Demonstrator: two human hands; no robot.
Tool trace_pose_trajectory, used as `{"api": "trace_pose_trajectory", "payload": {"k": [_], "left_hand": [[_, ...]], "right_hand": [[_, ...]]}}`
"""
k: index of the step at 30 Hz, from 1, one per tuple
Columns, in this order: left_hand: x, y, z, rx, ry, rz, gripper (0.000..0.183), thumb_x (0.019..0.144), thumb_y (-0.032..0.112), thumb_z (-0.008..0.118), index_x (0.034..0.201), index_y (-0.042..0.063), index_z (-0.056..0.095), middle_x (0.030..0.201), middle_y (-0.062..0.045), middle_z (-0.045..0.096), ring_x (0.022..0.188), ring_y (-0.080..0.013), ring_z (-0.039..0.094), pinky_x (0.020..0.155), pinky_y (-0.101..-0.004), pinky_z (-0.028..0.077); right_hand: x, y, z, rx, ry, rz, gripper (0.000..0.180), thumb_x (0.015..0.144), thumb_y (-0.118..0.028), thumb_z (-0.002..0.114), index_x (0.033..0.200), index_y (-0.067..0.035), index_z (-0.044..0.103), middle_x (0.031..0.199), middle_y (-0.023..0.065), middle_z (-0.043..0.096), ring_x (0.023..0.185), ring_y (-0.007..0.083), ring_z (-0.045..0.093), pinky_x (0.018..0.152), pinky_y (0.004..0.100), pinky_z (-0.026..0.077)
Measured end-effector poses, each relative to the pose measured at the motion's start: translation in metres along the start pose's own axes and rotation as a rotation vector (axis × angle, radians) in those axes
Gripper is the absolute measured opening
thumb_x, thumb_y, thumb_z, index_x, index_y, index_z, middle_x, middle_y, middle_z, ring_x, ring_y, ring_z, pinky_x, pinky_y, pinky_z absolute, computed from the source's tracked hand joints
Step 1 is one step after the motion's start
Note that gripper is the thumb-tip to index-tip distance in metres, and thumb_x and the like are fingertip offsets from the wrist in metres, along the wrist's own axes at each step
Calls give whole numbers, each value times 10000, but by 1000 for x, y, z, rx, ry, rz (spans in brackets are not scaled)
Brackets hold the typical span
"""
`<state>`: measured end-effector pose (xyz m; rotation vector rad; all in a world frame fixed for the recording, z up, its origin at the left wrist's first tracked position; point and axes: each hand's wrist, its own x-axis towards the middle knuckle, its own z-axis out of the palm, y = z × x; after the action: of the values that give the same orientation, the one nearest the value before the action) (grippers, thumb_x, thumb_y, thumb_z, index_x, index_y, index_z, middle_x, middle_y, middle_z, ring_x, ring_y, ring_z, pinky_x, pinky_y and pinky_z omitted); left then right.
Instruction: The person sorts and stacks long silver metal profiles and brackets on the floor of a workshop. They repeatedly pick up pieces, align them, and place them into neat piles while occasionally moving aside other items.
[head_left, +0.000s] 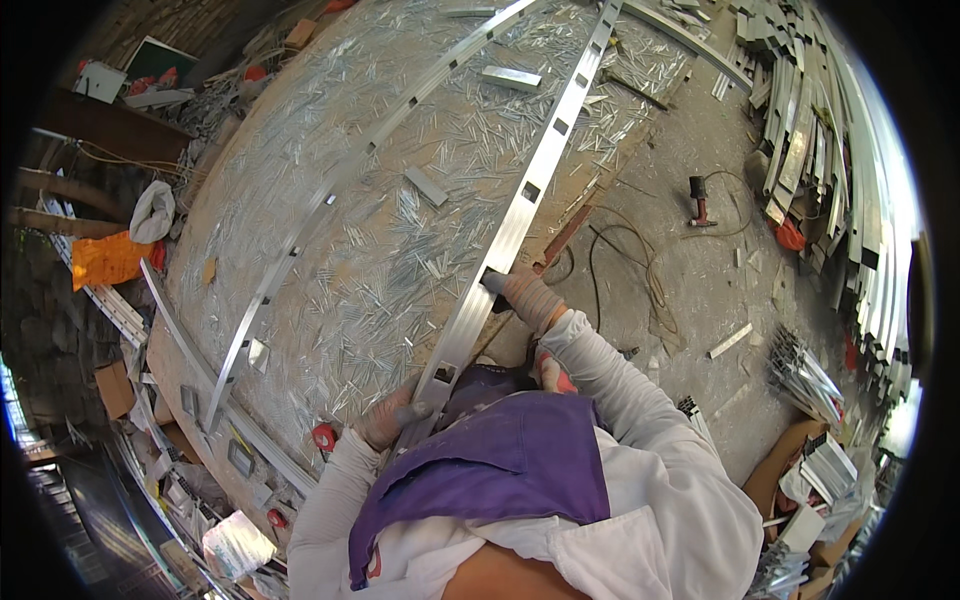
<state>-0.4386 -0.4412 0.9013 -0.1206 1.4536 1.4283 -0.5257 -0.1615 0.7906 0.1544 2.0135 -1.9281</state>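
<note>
A long silvery metal rail (508, 234) with square holes along its face runs from my waist to the far end of the littered work surface. My right hand (529, 296), in a striped knit glove, grips the rail's right edge, the thumb lying over a hole. Lower down, close to my purple apron (510, 457), my left hand (388, 420) holds the rail's near part from the left, also gloved. To the left lies a second holed rail (311, 217). At the far right a crosswise rail (686, 43) meets the held rail's far end.
Many thin metal offcuts (442, 240) litter the work surface (225, 225). On the floor to the right are a red-and-black power tool (699, 202) and loose hoses (637, 251). Stacked metal profiles (810, 142) line the far right. A red tape measure (324, 436) lies beside my left wrist.
</note>
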Motion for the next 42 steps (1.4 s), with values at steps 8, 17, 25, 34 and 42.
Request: {"api": "trace_pose_trajectory", "payload": {"k": [8, 17, 25, 34, 42], "left_hand": [[23, -21, -68, 829, 536, 153, 749, 828, 178, 678, 1496, 180, 340, 1196, -114, 588, 1043, -297, 603, 906, -397, 488], [51, -91, -132, 1400, 1032, 96, 796, 784, 167, 695, 1500, 186, 346, 1346, -133, 524, 1213, -343, 502, 987, -423, 431], [58, -77, -167, 805, 818, 128, 596, 929, 529, 518, 1347, 104, 525, 1143, -225, 649, 1043, -406, 621, 899, -486, 474], [100, -56, -183, 856, 813, -33, 591, 885, 605, 570, 1070, 49, 645, 1020, -232, 675, 980, -430, 623, 841, -470, 476], [84, -48, -131, 1044, 1053, -6, 465, 725, 264, 781, 1121, 88, 614, 1011, -175, 651, 968, -368, 616, 829, -469, 487]], "right_hand": [[-18, -34, 14, 574, -39, 167, 514, 955, -305, 593, 1354, -14, 450, 1122, 100, 626, 944, 210, 641, 773, 331, 528], [-43, 15, 41, 395, 73, 341, 388, 956, -264, 572, 1258, -25, 525, 1061, 115, 656, 876, 209, 649, 750, 335, 525], [-51, 15, 65, 327, 110, 366, 379, 957, -273, 578, 1243, -28, 538, 1020, 107, 666, 853, 195, 647, 730, 329, 521], [-7, 10, 62, 264, 14, 361, 358, 962, -272, 582, 1227, -35, 546, 1012, 98, 667, 828, 194, 655, 711, 324, 532], [90, 22, -11, 486, 240, 313, 429, 958, -317, 580, 1287, -60, 483, 1089, 105, 647, 867, 221, 654, 749, 356, 549]]}}
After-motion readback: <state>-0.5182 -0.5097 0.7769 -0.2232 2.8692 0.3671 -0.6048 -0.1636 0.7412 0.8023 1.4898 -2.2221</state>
